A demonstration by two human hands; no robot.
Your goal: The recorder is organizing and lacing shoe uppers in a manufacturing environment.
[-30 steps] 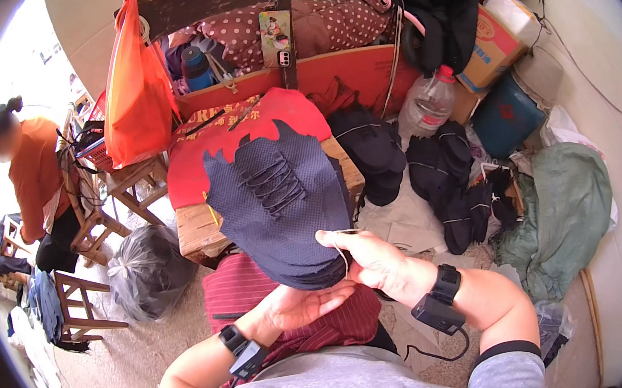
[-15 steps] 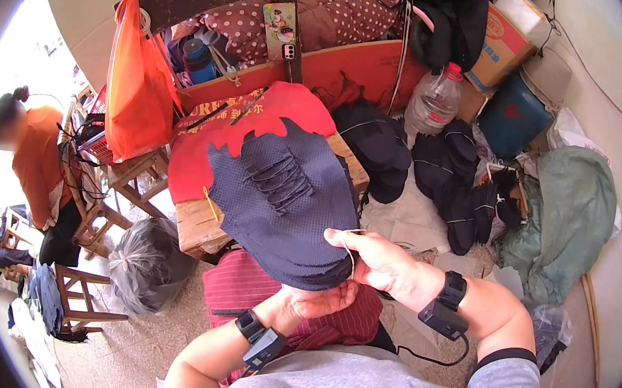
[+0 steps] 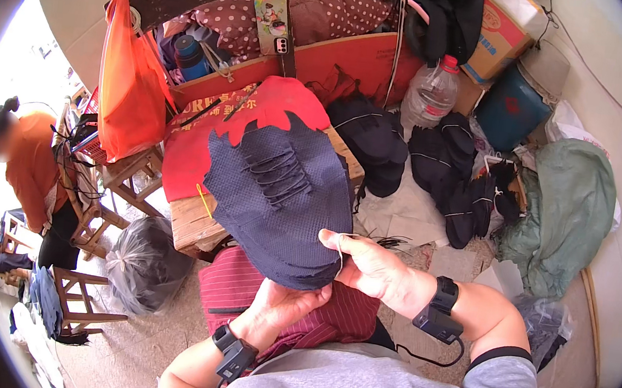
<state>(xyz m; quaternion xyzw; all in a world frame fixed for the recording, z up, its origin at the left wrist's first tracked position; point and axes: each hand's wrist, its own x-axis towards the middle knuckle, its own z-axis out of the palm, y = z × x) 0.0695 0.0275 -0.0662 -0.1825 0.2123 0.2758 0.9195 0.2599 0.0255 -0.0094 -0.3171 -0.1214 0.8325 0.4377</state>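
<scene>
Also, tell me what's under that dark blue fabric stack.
The left hand is under the fabric stack at its near edge, above maroon pinstriped cloth; anything farther in is hidden.

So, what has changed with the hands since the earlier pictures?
The left hand moved slightly left below the dark stack; its fingers, open at first, are now curled in. The right hand stays at the stack's edge, with the pale cord.

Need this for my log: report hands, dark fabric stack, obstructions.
Left hand at near edge of dark fabric stack. Right hand at its right edge, with pale cord. Dark lacing on top. Nothing visibly blocking either hand.
</scene>
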